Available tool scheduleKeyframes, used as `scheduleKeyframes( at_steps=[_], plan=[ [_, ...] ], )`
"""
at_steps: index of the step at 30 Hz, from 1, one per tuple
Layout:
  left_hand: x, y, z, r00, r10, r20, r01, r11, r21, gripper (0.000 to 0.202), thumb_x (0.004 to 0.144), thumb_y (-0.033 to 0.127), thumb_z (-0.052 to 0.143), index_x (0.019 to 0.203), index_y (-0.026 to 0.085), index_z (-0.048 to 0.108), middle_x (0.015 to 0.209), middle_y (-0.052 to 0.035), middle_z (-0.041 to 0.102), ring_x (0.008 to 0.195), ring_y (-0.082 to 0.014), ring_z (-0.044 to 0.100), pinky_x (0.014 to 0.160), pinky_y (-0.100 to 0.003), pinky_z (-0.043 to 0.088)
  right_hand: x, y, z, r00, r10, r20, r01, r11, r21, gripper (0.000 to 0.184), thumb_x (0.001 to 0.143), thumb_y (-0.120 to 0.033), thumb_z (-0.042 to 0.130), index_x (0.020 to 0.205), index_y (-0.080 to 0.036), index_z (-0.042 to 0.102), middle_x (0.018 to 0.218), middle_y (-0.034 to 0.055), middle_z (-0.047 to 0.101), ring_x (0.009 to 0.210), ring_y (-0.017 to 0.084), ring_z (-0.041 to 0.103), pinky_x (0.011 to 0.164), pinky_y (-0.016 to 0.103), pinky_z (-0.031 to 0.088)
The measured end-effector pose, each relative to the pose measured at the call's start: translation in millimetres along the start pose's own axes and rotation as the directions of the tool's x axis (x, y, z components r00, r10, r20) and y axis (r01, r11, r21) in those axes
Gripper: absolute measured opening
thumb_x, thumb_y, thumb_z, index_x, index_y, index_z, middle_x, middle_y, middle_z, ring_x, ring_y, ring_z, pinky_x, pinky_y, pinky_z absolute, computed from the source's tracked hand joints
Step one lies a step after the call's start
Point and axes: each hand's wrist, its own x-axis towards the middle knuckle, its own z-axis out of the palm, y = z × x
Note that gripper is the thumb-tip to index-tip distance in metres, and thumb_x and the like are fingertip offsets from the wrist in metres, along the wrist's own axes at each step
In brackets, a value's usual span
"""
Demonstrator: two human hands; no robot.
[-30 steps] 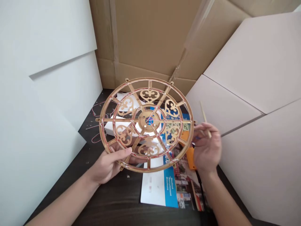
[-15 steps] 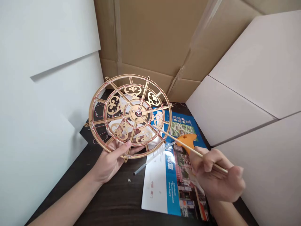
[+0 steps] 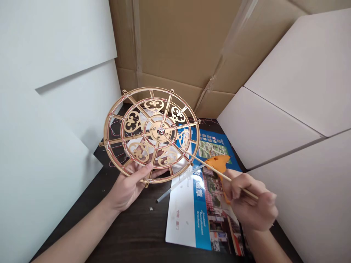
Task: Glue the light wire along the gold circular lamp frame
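Observation:
My left hand grips the lower rim of a round gold-coloured openwork frame, thumb on top and fingers underneath. The frame is tilted towards me, with spokes, concentric rings, scroll ornaments and thin red and white wires along the rings. Closed around a thin wooden stick, my right hand points it up and left. The stick's tip reaches the right part of the frame, near a scroll ornament; whether it touches I cannot tell. An orange glue gun lies beyond my right hand, with a translucent glue stick sticking out towards the left.
A blue and white brochure lies under the glue gun on the dark table. A cardboard wall stands at the back, white panels at both sides. Loose thin wires and a small white scrap are on the table.
My right hand has shifted slightly left and up with the stick, whose tip sits a little lower on the frame. The left hand and frame have barely moved.

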Motion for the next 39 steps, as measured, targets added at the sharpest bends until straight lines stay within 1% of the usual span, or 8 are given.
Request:
scheduleKeyframes(
  at_steps=[7, 13, 20, 24, 27, 30, 32, 39],
  plan=[
    [-1.6, -3.1, -0.5, 0.999, -0.044, 0.008, 0.044, 0.999, 0.017, 0.042, 0.085, 0.022, 0.079, 0.126, 0.026, 0.070, 0.122, -0.0064, 0.073, 0.132, -0.0312, 0.057, 0.114, -0.046, 0.049, -5.9, 5.0, 3.0, 1.000, -0.022, 0.006, 0.022, 1.000, 0.005, 0.050, 0.107, -0.049, 0.033, 0.073, -0.017, 0.052, 0.058, 0.0009, 0.050, 0.053, 0.013, 0.044, 0.053, 0.026, 0.035],
    [-1.0, -1.9, 1.0, 0.999, -0.037, 0.018, 0.037, 0.999, 0.000, 0.033, 0.085, 0.021, 0.078, 0.118, 0.025, 0.075, 0.123, -0.0059, 0.073, 0.130, -0.0313, 0.058, 0.113, -0.045, 0.050, -2.7, 1.7, -0.8, 0.999, -0.043, -0.009, 0.044, 0.999, 0.028, 0.048, 0.106, -0.046, 0.036, 0.070, -0.017, 0.052, 0.055, 0.0015, 0.049, 0.051, 0.014, 0.043, 0.052, 0.028, 0.034],
    [-0.9, -2.5, 0.8, 0.998, -0.050, 0.026, 0.050, 0.999, 0.003, 0.046, 0.085, 0.021, 0.078, 0.130, 0.028, 0.069, 0.124, -0.0062, 0.073, 0.127, -0.0307, 0.061, 0.115, -0.047, 0.047, -1.1, -2.8, -2.0, 0.998, -0.052, -0.037, 0.054, 0.997, 0.048, 0.045, 0.105, -0.044, 0.038, 0.073, -0.018, 0.054, 0.055, 0.0022, 0.047, 0.052, 0.014, 0.043, 0.051, 0.028, 0.035],
    [-0.1, -3.0, 0.2, 0.998, -0.051, 0.023, 0.051, 0.999, 0.010, 0.035, 0.085, 0.020, 0.078, 0.120, 0.026, 0.074, 0.125, -0.0061, 0.072, 0.129, -0.0310, 0.060, 0.116, -0.047, 0.047, -1.6, -7.3, -2.8, 0.998, -0.053, -0.039, 0.054, 0.997, 0.047, 0.044, 0.104, -0.045, 0.040, 0.073, -0.018, 0.056, 0.056, 0.0023, 0.049, 0.051, 0.014, 0.043, 0.049, 0.028, 0.034],
    [1.0, -2.9, 0.9, 0.998, -0.059, 0.017, 0.059, 0.998, 0.015, 0.030, 0.085, 0.021, 0.078, 0.114, 0.024, 0.077, 0.124, -0.0068, 0.072, 0.129, -0.0317, 0.060, 0.115, -0.047, 0.048, -4.1, -8.3, -0.7, 0.985, -0.088, -0.148, 0.094, 0.995, 0.034, 0.038, 0.103, -0.043, 0.044, 0.078, -0.020, 0.061, 0.063, 0.0036, 0.057, 0.054, 0.016, 0.047, 0.052, 0.030, 0.039],
    [1.7, -2.9, 1.7, 0.998, -0.062, 0.013, 0.061, 0.998, 0.014, 0.037, 0.083, 0.022, 0.080, 0.119, 0.026, 0.074, 0.121, -0.0066, 0.074, 0.128, -0.0312, 0.060, 0.113, -0.046, 0.050, -6.9, -6.8, 1.5, 0.945, -0.128, -0.301, 0.142, 0.990, 0.025, 0.027, 0.102, -0.038, 0.047, 0.089, -0.022, 0.065, 0.078, 0.0048, 0.067, 0.063, 0.019, 0.055, 0.058, 0.034, 0.043],
    [1.6, -3.1, 1.7, 0.998, -0.066, 0.012, 0.066, 0.998, 0.014, 0.039, 0.084, 0.022, 0.080, 0.122, 0.027, 0.073, 0.119, -0.0061, 0.075, 0.128, -0.0304, 0.061, 0.112, -0.045, 0.051, -6.9, -5.4, 1.8, 0.937, -0.134, -0.321, 0.150, 0.988, 0.025, 0.026, 0.102, -0.038, 0.047, 0.091, -0.023, 0.066, 0.081, 0.0044, 0.068, 0.064, 0.020, 0.057, 0.058, 0.034, 0.043],
    [1.1, -2.9, 1.0, 0.998, -0.068, 0.002, 0.068, 0.998, 0.015, 0.028, 0.085, 0.021, 0.078, 0.113, 0.025, 0.077, 0.121, -0.0062, 0.074, 0.129, -0.0314, 0.060, 0.113, -0.045, 0.050, 1.4, -1.1, 1.4, 0.972, -0.097, -0.212, 0.097, 0.995, -0.012, 0.050, 0.105, -0.047, 0.039, 0.070, -0.018, 0.059, 0.052, 0.0027, 0.051, 0.048, 0.015, 0.046, 0.050, 0.030, 0.033]
  ],
)
